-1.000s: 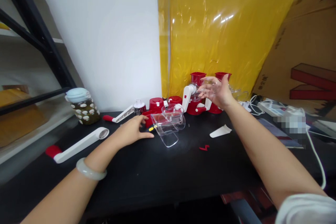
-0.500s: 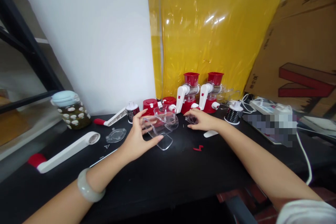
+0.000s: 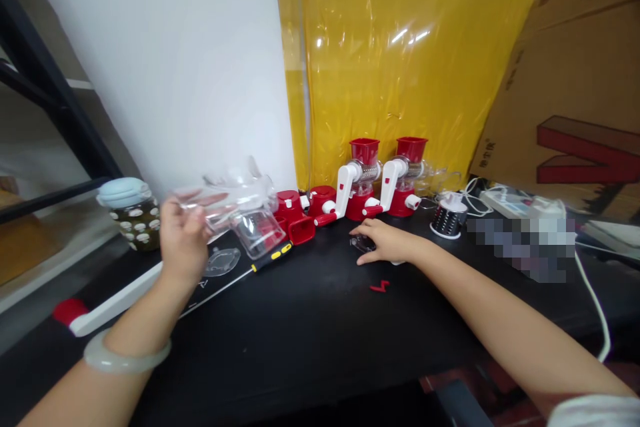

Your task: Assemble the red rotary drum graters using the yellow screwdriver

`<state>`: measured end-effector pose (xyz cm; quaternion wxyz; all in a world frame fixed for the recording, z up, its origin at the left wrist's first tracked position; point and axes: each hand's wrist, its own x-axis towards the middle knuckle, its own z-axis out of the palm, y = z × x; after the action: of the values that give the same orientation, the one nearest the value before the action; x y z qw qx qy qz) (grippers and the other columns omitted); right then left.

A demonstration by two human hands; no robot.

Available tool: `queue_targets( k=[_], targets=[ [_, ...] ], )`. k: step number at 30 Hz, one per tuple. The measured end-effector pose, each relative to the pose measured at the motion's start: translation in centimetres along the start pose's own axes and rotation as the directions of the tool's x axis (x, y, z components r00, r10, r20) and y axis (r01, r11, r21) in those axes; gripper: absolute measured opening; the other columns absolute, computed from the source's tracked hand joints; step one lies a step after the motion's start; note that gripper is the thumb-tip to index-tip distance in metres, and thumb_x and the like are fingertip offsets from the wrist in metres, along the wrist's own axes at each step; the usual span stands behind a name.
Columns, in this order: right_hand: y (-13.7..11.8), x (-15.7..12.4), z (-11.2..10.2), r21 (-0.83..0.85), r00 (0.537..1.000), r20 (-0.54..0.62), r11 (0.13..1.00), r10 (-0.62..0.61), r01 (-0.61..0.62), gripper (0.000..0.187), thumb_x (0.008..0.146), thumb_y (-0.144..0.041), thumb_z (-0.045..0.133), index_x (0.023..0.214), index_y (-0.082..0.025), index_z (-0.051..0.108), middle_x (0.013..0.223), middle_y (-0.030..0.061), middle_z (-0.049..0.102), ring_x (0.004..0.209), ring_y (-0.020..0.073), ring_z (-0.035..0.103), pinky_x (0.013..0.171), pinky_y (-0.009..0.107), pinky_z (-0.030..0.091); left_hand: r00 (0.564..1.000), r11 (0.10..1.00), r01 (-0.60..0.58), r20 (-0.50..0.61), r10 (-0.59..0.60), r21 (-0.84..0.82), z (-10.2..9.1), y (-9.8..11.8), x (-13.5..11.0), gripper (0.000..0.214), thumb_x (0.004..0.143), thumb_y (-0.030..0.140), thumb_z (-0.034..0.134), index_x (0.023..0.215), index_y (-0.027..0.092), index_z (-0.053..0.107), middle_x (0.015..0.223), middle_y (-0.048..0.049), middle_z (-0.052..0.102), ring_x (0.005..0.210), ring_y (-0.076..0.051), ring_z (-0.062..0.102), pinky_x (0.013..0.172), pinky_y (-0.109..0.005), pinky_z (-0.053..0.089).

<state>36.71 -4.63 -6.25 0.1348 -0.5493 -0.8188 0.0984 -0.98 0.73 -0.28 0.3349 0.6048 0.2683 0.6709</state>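
My left hand grips the clear plastic grater housing, which is held tilted above the table and smeared by motion. My right hand is low over the table, its fingers closed around a small clear plastic part. In front of that hand lies a small red zigzag piece. Behind the housing are a red hopper and a red grater base. A flat clear plate and a black-and-yellow screwdriver rest below the housing. My left forearm partly covers a white crank handle.
Two assembled red-and-white drum graters stand at the back, beside another red base. A metal grating drum and white cables are to the right. A blue-lidded jar stands at the left, a cardboard box at the right.
My left hand has carried the clear housing leftward and lifted it, uncovering the red hopper and the screwdriver handle. My right hand stays at about the same spot with the small clear part.
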Motion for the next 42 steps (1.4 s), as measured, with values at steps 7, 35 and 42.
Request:
queue_targets(
  k=[7, 35, 42],
  targets=[
    [0.8, 0.0, 0.2, 0.034, 1.000, 0.015, 0.999, 0.008, -0.009, 0.079, 0.070, -0.058, 0.078, 0.134, -0.019, 0.055, 0.118, 0.0115, 0.056, 0.110, 0.0277, 0.055, 0.097, 0.041, 0.047, 0.977, 0.995, -0.095, -0.189, 0.101, 0.042, -2.3, -0.9, 1.5, 0.029, 0.089, 0.054, 0.056, 0.112, 0.039, 0.046, 0.118, 0.0012, 0.068, 0.118, -0.032, 0.063, 0.085, -0.058, 0.056],
    [2.3, -2.9, -4.4, 0.010, 0.971, 0.084, 0.974, 0.225, -0.227, 0.054, 0.054, -0.047, 0.085, 0.095, -0.021, 0.061, 0.101, 0.0072, 0.067, 0.093, 0.0254, 0.063, 0.080, 0.034, 0.050, 0.992, 1.000, -0.028, 0.123, 0.029, -0.010, 1.2, -2.2, -1.4, 0.066, 0.066, 0.051, 0.084, 0.106, 0.025, 0.038, 0.116, -0.0103, 0.062, 0.097, -0.025, 0.071, 0.077, -0.041, 0.062],
    [2.9, -3.3, -3.8, -0.103, 0.898, 0.237, 0.929, 0.370, -0.356, 0.051, 0.043, -0.039, 0.088, 0.082, -0.022, 0.060, 0.085, 0.0037, 0.066, 0.080, 0.0258, 0.064, 0.062, 0.031, 0.045, 0.940, 0.992, 0.074, 0.325, -0.103, 0.100, 2.5, -2.6, -3.4, 0.058, 0.069, 0.040, 0.083, 0.102, 0.026, 0.037, 0.119, -0.0102, 0.063, 0.104, -0.026, 0.068, 0.075, -0.039, 0.062]
  ],
)
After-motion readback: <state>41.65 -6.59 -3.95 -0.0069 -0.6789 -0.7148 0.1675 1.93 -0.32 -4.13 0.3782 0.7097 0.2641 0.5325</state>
